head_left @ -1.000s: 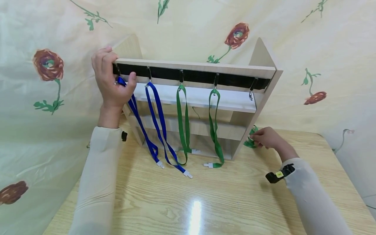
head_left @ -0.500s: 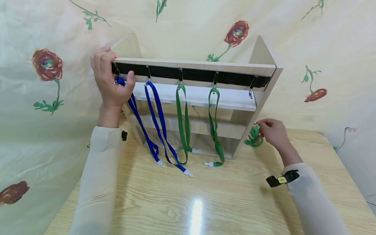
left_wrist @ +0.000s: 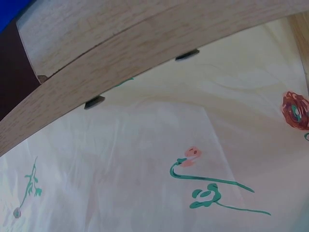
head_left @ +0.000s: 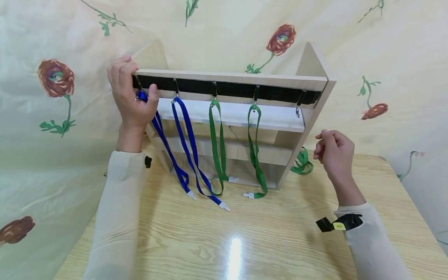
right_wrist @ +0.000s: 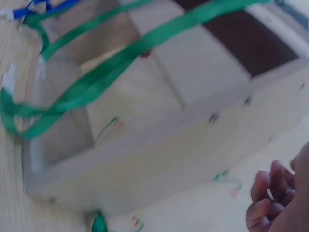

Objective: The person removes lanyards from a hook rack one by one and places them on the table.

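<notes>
My left hand [head_left: 131, 93] grips the upper left corner of a pale wooden rack [head_left: 231, 76], its thumb in front of the black strip. My right hand [head_left: 336, 153] is raised at the rack's right side, fingers loosely curled. A pale sliver shows between those fingers [right_wrist: 260, 208] in the right wrist view; I cannot tell what it is. A bunched green lanyard [head_left: 302, 162] lies on the table below, apart from the hand. Two blue lanyards [head_left: 187, 124] and two green lanyards [head_left: 254, 147] hang from hooks, white clips at their lower ends. The rightmost hook [head_left: 298, 111] carries no lanyard.
The rack has several shelves [head_left: 227, 116] behind the hanging lanyards. It stands on a light wooden table [head_left: 266, 233] that shows a bright reflection near the front. Flower-patterned sheeting [head_left: 224, 39] covers the wall behind and at the sides.
My right hand has moved up and to the right, away from the bunched green lanyard, which stays on the table. My left hand keeps its place on the rack.
</notes>
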`<state>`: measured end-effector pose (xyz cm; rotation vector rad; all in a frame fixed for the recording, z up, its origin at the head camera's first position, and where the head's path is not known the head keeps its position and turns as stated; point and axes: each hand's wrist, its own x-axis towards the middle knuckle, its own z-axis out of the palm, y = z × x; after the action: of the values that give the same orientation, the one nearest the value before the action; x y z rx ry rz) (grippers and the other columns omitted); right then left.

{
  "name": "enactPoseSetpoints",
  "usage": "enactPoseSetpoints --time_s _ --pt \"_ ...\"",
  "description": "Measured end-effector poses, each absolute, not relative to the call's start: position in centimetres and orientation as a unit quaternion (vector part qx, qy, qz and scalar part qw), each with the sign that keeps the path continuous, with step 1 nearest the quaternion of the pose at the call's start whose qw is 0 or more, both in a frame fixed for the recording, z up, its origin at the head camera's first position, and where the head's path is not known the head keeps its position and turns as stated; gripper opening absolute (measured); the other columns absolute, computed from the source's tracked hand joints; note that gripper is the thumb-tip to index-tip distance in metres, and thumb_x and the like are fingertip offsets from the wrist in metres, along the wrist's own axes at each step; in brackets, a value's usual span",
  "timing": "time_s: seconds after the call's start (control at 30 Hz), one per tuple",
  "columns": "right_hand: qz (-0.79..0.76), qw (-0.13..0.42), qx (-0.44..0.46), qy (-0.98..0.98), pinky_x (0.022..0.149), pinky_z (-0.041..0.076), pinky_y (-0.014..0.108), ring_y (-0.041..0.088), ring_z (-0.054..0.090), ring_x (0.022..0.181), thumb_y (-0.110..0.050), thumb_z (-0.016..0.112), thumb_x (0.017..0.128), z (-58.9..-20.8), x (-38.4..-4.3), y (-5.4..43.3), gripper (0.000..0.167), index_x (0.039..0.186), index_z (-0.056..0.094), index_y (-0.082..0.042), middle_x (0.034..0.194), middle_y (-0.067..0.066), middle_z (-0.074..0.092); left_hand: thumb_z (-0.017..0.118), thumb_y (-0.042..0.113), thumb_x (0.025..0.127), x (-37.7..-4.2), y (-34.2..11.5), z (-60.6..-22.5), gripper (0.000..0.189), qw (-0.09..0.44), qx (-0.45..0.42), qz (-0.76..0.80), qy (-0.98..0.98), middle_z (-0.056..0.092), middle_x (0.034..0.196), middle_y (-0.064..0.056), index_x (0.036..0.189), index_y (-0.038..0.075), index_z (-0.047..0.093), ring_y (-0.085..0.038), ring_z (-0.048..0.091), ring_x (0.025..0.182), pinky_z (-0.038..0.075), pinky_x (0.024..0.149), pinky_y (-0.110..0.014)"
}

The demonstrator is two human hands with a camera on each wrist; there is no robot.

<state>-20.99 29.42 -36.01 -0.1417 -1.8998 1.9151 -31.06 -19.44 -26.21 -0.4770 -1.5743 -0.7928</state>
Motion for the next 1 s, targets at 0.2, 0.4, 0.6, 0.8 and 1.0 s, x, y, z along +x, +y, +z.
enactPoseSetpoints --time_s 0.2,0.4,0.6,0.8,1.0 --pt "0.707 0.298 -0.003 -0.641 0.034 0.038 0.021 0.013 0.05 0.035 -0.019 0.056 0.106 -34.1 -19.4 27.3 0.035 0.077 0.063 0.0 0.051 0.004 0.056 0.052 0.057 0.082 -31.1 -19.4 -26.2 0.065 0.61 -0.209 -0.343 -0.683 0.062 0.11 -0.024 0.109 -0.001 0.062 -0.028 0.055 0.13 0.034 0.121 -0.042" --pt "0.706 0.324 0.061 -0.627 0.034 0.033 0.021 0.014 0.047 0.035 -0.014 0.054 0.106 -33.2 -18.2 25.9 0.036 0.074 0.059 0.002 0.05 0.005 0.053 0.052 0.054 0.082 -31.0 -19.5 -26.2 0.063 0.605 -0.206 -0.342 -0.688 0.062 0.111 -0.024 0.11 -0.001 0.062 -0.029 0.054 0.13 0.034 0.122 -0.041" --pt "0.694 0.351 0.137 -0.613 0.035 0.028 0.023 0.014 0.045 0.035 -0.007 0.053 0.103 -33.1 -17.8 25.0 0.039 0.068 0.051 0.008 0.049 0.005 0.052 0.052 0.05 0.08 -31.0 -19.3 -26.1 0.062 0.602 -0.202 -0.348 -0.69 0.062 0.113 -0.025 0.11 -0.003 0.062 -0.032 0.054 0.13 0.034 0.122 -0.042" --pt "0.68 0.366 0.183 -0.608 0.036 0.027 0.021 0.009 0.047 0.036 0.001 0.052 0.1 -33.3 -17.5 24.1 0.035 0.068 0.047 0.014 0.05 0.001 0.055 0.051 0.049 0.08 -30.9 -19.1 -26.1 0.061 0.604 -0.203 -0.35 -0.687 0.062 0.112 -0.026 0.109 -0.003 0.061 -0.035 0.054 0.129 0.034 0.122 -0.043" --pt "0.674 0.348 0.211 -0.616 0.036 0.03 0.022 0.009 0.044 0.036 0.004 0.052 0.098 -33.0 -17.1 22.6 0.029 0.072 0.05 0.018 0.05 0.0 0.054 0.051 0.052 0.081 -31.0 -19.5 -26.2 0.062 0.607 -0.203 -0.345 -0.687 0.063 0.113 -0.025 0.11 -0.002 0.062 -0.029 0.054 0.13 0.034 0.121 -0.042"
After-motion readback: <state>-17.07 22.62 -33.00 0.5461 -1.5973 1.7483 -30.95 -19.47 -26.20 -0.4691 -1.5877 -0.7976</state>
